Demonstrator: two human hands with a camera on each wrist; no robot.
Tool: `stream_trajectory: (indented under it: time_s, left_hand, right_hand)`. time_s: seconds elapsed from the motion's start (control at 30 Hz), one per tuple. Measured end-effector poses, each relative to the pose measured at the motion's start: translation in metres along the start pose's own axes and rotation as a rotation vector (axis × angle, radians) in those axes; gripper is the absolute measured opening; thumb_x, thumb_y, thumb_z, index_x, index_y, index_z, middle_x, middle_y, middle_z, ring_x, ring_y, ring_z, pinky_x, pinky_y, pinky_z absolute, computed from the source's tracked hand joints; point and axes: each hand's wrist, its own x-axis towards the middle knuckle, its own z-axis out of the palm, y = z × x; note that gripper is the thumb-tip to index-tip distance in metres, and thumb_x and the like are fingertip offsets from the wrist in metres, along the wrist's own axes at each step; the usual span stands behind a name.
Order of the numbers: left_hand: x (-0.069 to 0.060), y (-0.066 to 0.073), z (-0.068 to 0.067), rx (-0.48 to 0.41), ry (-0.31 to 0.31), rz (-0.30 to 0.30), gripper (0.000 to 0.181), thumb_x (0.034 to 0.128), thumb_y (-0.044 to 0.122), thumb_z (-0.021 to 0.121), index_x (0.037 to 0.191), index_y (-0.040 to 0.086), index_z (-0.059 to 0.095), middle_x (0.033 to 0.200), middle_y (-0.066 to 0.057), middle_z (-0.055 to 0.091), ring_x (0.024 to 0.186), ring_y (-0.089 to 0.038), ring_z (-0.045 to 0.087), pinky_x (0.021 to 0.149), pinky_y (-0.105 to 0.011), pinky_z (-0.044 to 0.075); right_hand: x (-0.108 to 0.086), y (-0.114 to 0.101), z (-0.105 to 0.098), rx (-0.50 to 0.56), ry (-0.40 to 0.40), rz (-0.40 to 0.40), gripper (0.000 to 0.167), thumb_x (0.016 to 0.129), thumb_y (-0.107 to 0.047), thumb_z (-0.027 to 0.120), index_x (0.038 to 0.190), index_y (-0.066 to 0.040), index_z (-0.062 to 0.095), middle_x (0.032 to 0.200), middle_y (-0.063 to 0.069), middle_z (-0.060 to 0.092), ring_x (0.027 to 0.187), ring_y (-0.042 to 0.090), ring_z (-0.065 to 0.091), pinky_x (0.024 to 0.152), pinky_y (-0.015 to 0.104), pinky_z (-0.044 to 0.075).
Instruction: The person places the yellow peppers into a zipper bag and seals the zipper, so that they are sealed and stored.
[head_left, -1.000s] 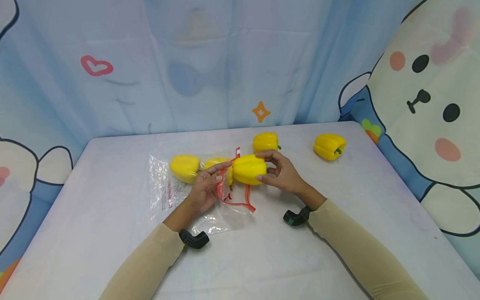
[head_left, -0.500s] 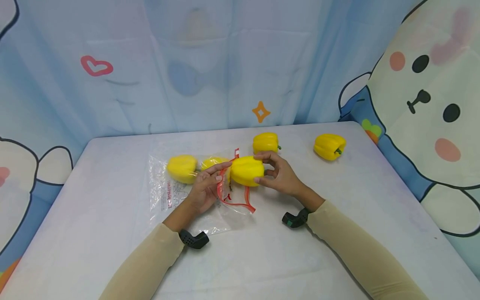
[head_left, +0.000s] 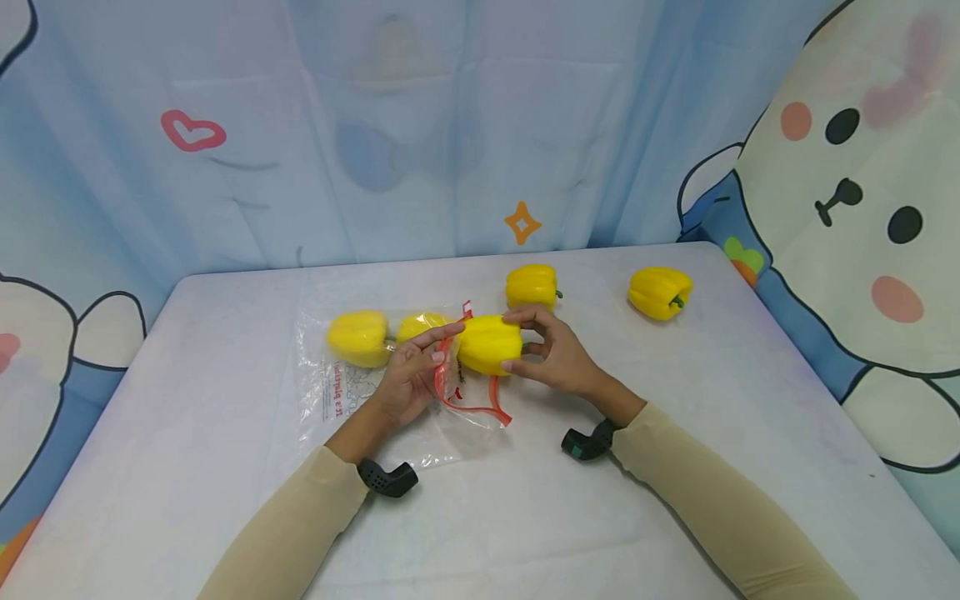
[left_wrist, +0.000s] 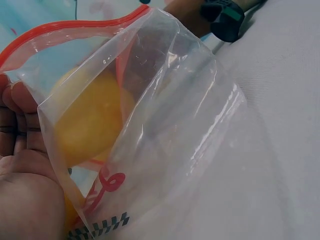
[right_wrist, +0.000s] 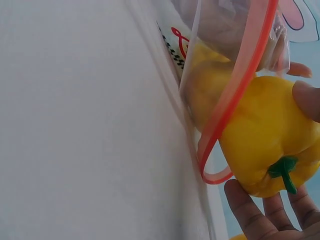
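Head view: pinching a yellow pepper with the right hand at the red-edged mouth of a clear bag, gripping the bag's edge with the left hand. Can see two more peppers through the plastic, two others on the table. Can make out red lettering, too small to read, plus a red loop and dark checks.

Peppers in the bag, two other peppers (farther back) rightward.
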Motion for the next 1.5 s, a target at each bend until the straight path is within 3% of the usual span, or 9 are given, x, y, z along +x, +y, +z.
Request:
stream_trajectory:
  time_s: [0.23, 0.43, 0.7, 0.93, 1.07, 1.33, 1.5]
  left_hand:
    - [-0.001, 0.000, 0.001, -0.007, -0.015, -0.002, 0.041, 0.0965, 0.001, 0.036, 0.129, 0.011, 0.058, 0.106, 0.003, 0.062, 0.084, -0.009, 0.058, 0.076, -0.018, 0.054]
    - [-0.001, 0.000, 0.000, -0.012, -0.018, 0.004, 0.041, 0.0959, 0.000, 0.036, 0.130, 0.010, 0.057, 0.109, 0.001, 0.063, 0.083, -0.009, 0.058, 0.075, -0.018, 0.054]
    - [-0.001, 0.000, 0.000, -0.002, 0.015, -0.010, 0.042, 0.0951, 0.000, 0.036, 0.129, 0.010, 0.058, 0.130, -0.002, 0.059, 0.099, -0.012, 0.056, 0.080, -0.018, 0.055]
    - [-0.001, 0.000, 0.000, 0.006, 0.003, -0.023, 0.041, 0.0955, 0.002, 0.037, 0.129, 0.012, 0.058, 0.115, 0.001, 0.062, 0.085, -0.009, 0.057, 0.076, -0.017, 0.054]
    - [-0.001, 0.000, 0.001, 0.010, -0.004, -0.015, 0.041, 0.0953, 0.001, 0.036, 0.129, 0.011, 0.057, 0.110, 0.003, 0.063, 0.084, -0.008, 0.057, 0.077, -0.017, 0.054]
    - [-0.001, 0.000, 0.001, 0.025, -0.019, -0.004, 0.042, 0.0951, 0.000, 0.034, 0.128, 0.011, 0.058, 0.088, 0.006, 0.062, 0.075, -0.007, 0.056, 0.072, -0.017, 0.053]
    - [-0.001, 0.000, 0.000, 0.010, -0.026, -0.005, 0.042, 0.0957, -0.001, 0.034, 0.128, 0.010, 0.058, 0.090, 0.004, 0.062, 0.077, -0.007, 0.058, 0.073, -0.018, 0.054]
  right_hand:
    - [0.000, -0.002, 0.003, -0.011, -0.005, -0.013, 0.057, 0.079, -0.003, 0.079, 0.128, 0.000, 0.049, 0.139, 0.015, 0.046, 0.126, 0.031, 0.050, 0.090, 0.028, 0.056]
    - [-0.001, -0.004, 0.000, -0.030, -0.021, 0.001, 0.055, 0.080, -0.005, 0.078, 0.129, -0.004, 0.051, 0.139, 0.010, 0.047, 0.125, 0.021, 0.049, 0.092, 0.025, 0.054]
    - [-0.001, 0.000, 0.001, -0.092, -0.030, -0.002, 0.055, 0.080, -0.010, 0.079, 0.129, -0.009, 0.052, 0.138, 0.006, 0.048, 0.124, 0.021, 0.049, 0.094, 0.028, 0.053]
    - [-0.001, 0.000, 0.007, -0.124, -0.020, 0.034, 0.058, 0.079, -0.012, 0.081, 0.130, -0.010, 0.052, 0.138, 0.005, 0.049, 0.122, 0.025, 0.052, 0.094, 0.040, 0.056]
    - [-0.001, -0.002, 0.012, -0.120, -0.001, 0.078, 0.059, 0.080, -0.016, 0.081, 0.130, -0.013, 0.052, 0.139, 0.005, 0.048, 0.123, 0.027, 0.053, 0.095, 0.043, 0.055]
    - [-0.001, -0.002, 0.018, -0.143, 0.005, 0.108, 0.060, 0.081, -0.022, 0.081, 0.133, -0.017, 0.052, 0.141, 0.001, 0.050, 0.126, 0.029, 0.053, 0.090, 0.039, 0.058]
    - [-0.002, -0.002, 0.017, -0.138, -0.017, 0.112, 0.060, 0.083, -0.022, 0.078, 0.136, -0.017, 0.051, 0.144, 0.001, 0.048, 0.129, 0.029, 0.052, 0.093, 0.038, 0.057]
